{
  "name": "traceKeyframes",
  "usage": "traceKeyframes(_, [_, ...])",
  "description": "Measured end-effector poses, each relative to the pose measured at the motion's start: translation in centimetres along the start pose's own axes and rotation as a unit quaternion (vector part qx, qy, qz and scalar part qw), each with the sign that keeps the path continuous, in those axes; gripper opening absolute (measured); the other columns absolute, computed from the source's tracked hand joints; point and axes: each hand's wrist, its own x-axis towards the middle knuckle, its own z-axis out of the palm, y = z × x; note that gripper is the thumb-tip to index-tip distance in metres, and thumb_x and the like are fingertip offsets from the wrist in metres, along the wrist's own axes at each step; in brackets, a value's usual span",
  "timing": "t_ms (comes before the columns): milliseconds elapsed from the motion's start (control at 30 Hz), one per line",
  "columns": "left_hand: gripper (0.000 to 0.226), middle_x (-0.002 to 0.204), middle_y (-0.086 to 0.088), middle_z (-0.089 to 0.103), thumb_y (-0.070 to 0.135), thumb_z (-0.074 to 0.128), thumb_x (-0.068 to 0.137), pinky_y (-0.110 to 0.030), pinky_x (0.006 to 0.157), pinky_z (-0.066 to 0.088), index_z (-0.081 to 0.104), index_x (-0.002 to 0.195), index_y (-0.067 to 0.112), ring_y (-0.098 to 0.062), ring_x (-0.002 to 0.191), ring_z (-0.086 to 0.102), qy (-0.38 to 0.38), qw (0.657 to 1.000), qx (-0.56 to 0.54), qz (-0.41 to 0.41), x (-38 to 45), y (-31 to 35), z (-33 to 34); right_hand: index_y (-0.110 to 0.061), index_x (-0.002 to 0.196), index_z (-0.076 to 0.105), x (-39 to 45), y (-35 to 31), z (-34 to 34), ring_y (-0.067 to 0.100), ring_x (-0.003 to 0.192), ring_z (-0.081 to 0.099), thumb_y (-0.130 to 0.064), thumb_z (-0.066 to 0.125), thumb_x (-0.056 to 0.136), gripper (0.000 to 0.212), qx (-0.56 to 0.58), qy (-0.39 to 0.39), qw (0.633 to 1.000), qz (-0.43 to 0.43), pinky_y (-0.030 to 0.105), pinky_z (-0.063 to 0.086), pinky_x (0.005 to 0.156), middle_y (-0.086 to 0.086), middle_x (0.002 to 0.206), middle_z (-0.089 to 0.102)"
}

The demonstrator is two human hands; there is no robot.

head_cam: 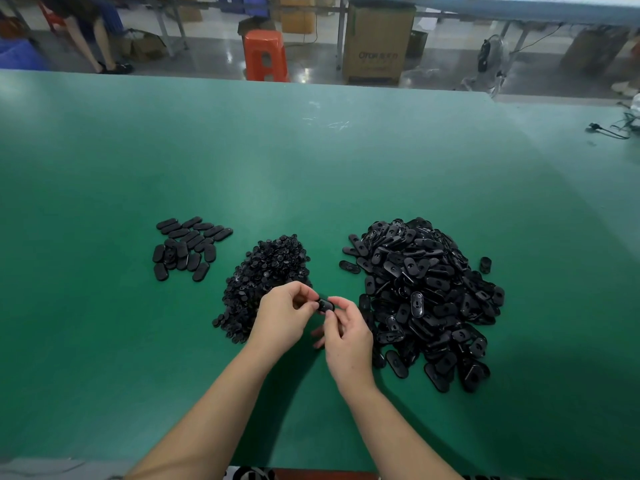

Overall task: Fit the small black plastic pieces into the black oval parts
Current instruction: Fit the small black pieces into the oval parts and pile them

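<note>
both hands meet above the near middle of the green surface (138,168), sharing a grip on one black oval part (325,304): the left hand (284,315) pinches its left end with curled fingers and thumb, and the right hand (346,336) pinches its right end with thumb and forefinger, the other fingers loosely curled below. whether a small piece already sits in that oval cannot be told, since the fingers hide most of it.

the surface fills most of the view, its far edge running across the upper part. on it, toward the right side, lies the large heap of black oval parts (422,299), many lying with a keyhole-shaped opening facing up; the right hand is just beside its near-left fringe. one loose oval (485,265) lies apart at the heap's far-right side. in the middle sits the pile of small black plastic pieces (266,268), and the left hand overlaps its near edge. toward the left, well apart from the big heap, lies a small flat group of ovals (188,247), smooth sides up, some overlapping.

at the far right edge of the surface lies a tangle of dark cable (613,128). beyond the far edge, on the floor, stand an orange stool (265,55) and a cardboard box (377,46).
</note>
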Motion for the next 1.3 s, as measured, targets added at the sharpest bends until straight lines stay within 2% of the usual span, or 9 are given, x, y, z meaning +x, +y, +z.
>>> traceKeyframes(100, [0.014, 0.077, 0.012, 0.073, 0.016, 0.075, 0.089, -0.023, 0.075, 0.054, 0.072, 0.081, 0.027, -0.005, 0.076, 0.068, 0.006, 1.000, 0.006, -0.005, -0.1, 0.1, -0.1, -0.031, 0.105, 0.059, 0.0, 0.1, 0.0, 0.020, 0.058, 0.070, -0.007, 0.053, 0.102, 0.024, -0.008, -0.002, 1.000, -0.002, 0.031, 0.057, 0.058, -0.007, 0.089, 0.077])
traceKeyframes(333, [0.016, 0.073, 0.018, 0.071, 0.015, 0.074, 0.090, -0.005, 0.065, 0.044, 0.074, 0.081, 0.028, 0.009, 0.071, 0.062, 0.006, 1.000, 0.022, 0.014, -0.4, 0.2, -0.2, -0.029, 0.105, 0.060, -0.1, -0.1, 0.0, 0.018, 0.061, 0.071, -0.006, 0.054, 0.101, 0.024, -0.004, -0.008, 1.000, -0.002, 0.025, 0.055, 0.055, -0.009, 0.091, 0.077])
traceKeyframes(433, [0.012, 0.076, 0.018, 0.069, 0.015, 0.072, 0.091, -0.003, 0.065, 0.043, 0.075, 0.086, 0.026, 0.008, 0.070, 0.062, 0.009, 0.998, 0.053, 0.021, -0.4, 0.4, -0.1, -0.029, 0.104, 0.060, -0.2, -0.1, -0.1, 0.014, 0.063, 0.071, -0.006, 0.054, 0.101, 0.025, -0.013, -0.014, 1.000, -0.007, 0.023, 0.056, 0.056, -0.014, 0.090, 0.076])
traceKeyframes(567, [0.011, 0.078, 0.015, 0.070, 0.014, 0.071, 0.092, -0.005, 0.066, 0.045, 0.077, 0.089, 0.022, 0.002, 0.074, 0.063, 0.004, 0.997, 0.073, 0.031, -0.5, 0.6, 0.1, -0.028, 0.103, 0.061, -0.2, -0.1, -0.1, 0.012, 0.064, 0.072, -0.005, 0.056, 0.100, 0.024, -0.010, -0.011, 1.000, -0.003, 0.023, 0.056, 0.056, -0.016, 0.091, 0.075])
traceKeyframes(767, [0.016, 0.071, 0.012, 0.070, 0.015, 0.074, 0.087, -0.013, 0.063, 0.047, 0.074, 0.078, 0.028, -0.001, 0.067, 0.062, 0.011, 0.997, 0.073, 0.028, -0.2, 0.5, -0.2, -0.026, 0.102, 0.061, -0.2, -0.1, -0.1, 0.018, 0.062, 0.071, -0.010, 0.058, 0.101, 0.017, 0.001, -0.016, 1.000, -0.005, 0.027, 0.057, 0.056, -0.010, 0.090, 0.075])
traceKeyframes(900, [0.016, 0.071, 0.010, 0.068, 0.021, 0.081, 0.082, -0.013, 0.059, 0.041, 0.068, 0.077, 0.030, 0.000, 0.063, 0.058, 0.011, 0.999, 0.043, 0.003, -0.1, 0.2, -0.1, -0.026, 0.102, 0.061, -0.1, 0.2, -0.1, 0.019, 0.059, 0.070, -0.009, 0.056, 0.102, 0.018, -0.003, -0.017, 1.000, -0.007, 0.030, 0.057, 0.056, -0.007, 0.092, 0.075])
traceKeyframes(1033, [0.027, 0.094, 0.015, 0.062, 0.023, 0.085, 0.079, -0.008, 0.065, 0.038, 0.072, 0.099, 0.036, 0.005, 0.064, 0.051, 0.012, 0.999, 0.049, 0.021, 0.2, 0.0, -0.4, -0.026, 0.102, 0.058, 0.0, 0.4, -0.1, 0.017, 0.058, 0.066, -0.007, 0.054, 0.103, 0.019, 0.000, -0.021, 1.000, -0.010, 0.033, 0.057, 0.058, 0.000, 0.083, 0.073])
traceKeyframes(1133, [0.016, 0.079, 0.010, 0.069, 0.018, 0.086, 0.078, -0.013, 0.064, 0.042, 0.077, 0.087, 0.028, 0.006, 0.059, 0.054, -0.018, 1.000, -0.005, 0.004, 0.3, -0.2, -0.6, -0.026, 0.102, 0.057, 0.0, 0.5, -0.1, 0.014, 0.058, 0.065, -0.008, 0.053, 0.103, 0.018, -0.005, -0.026, 1.000, -0.018, 0.031, 0.057, 0.058, -0.001, 0.082, 0.071])
traceKeyframes(1300, [0.015, 0.069, 0.004, 0.064, 0.007, 0.086, 0.078, -0.016, 0.053, 0.040, 0.079, 0.081, 0.021, -0.005, 0.056, 0.050, -0.045, 0.993, -0.105, -0.017, 0.4, -0.8, -0.7, -0.024, 0.102, 0.057, 0.0, 0.4, -0.1, 0.014, 0.060, 0.065, -0.008, 0.056, 0.102, 0.016, 0.006, -0.028, 0.999, -0.020, 0.032, 0.059, 0.059, -0.001, 0.087, 0.071])
